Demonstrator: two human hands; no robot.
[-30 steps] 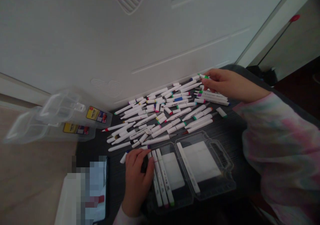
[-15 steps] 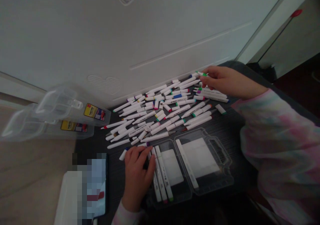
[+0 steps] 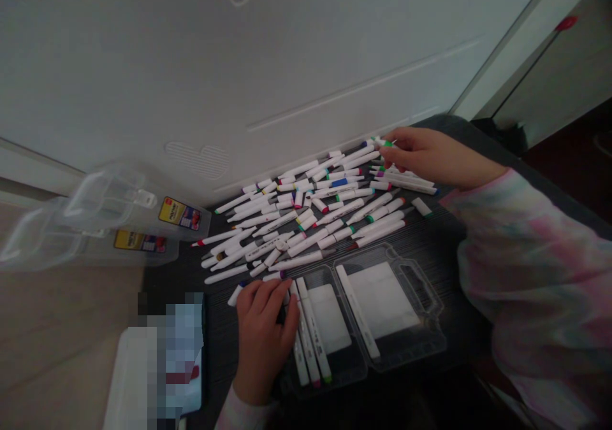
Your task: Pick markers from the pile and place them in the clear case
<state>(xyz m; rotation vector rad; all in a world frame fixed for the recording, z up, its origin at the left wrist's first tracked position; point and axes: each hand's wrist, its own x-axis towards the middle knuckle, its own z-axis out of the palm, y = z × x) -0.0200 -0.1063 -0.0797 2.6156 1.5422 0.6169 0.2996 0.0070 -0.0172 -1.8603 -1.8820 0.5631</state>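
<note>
Pinching a green-capped marker (image 3: 385, 143) at the desk's (image 3: 425, 242) far edge, the right hand (image 3: 425, 156) keeps its grip clamped on it. The left hand (image 3: 262, 331) rests on cased markers (image 3: 310, 341) in the open case (image 3: 430, 302); I cannot tell its grip. The sleeve (image 3: 526, 258) might sweep loose markers (image 3: 306, 226) off.

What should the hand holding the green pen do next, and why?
Probably lift the green-capped marker clear of the loose markers and bring it to the open clear case. The right hand pinches it at their far edge, the case holds only a few markers with room beside them, and the left hand rests on its left half.
</note>
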